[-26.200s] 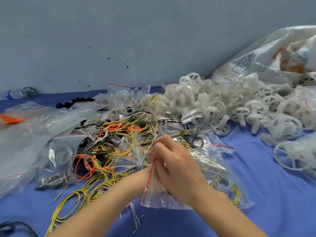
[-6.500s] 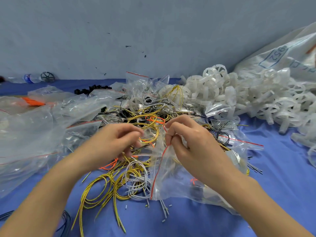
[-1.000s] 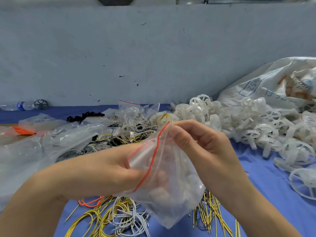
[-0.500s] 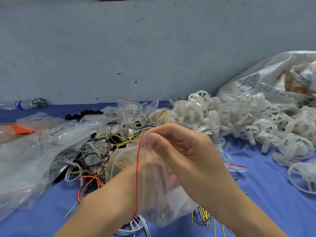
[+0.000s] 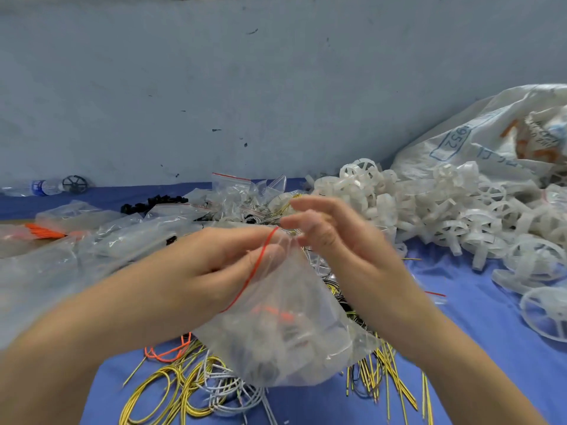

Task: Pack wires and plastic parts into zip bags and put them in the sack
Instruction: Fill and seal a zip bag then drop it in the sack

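Your left hand pinches the clear plastic zip bag with the red seal strip at its mouth, strip slanting. Your right hand, blurred, fingers loose, sits beside it. The white woven sack lies beyond your right hand, the nearer one.

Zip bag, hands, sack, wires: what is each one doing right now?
zip bag: held up, stuffed full; sealed or not, cannot tell.
left hand: pinches the bag's red-striped top.
right hand: open, fingers spread, blurred.
sack: slumped, crumpled.
yellow wires: loose coils on the blue cloth.
bottle: lying on its side.
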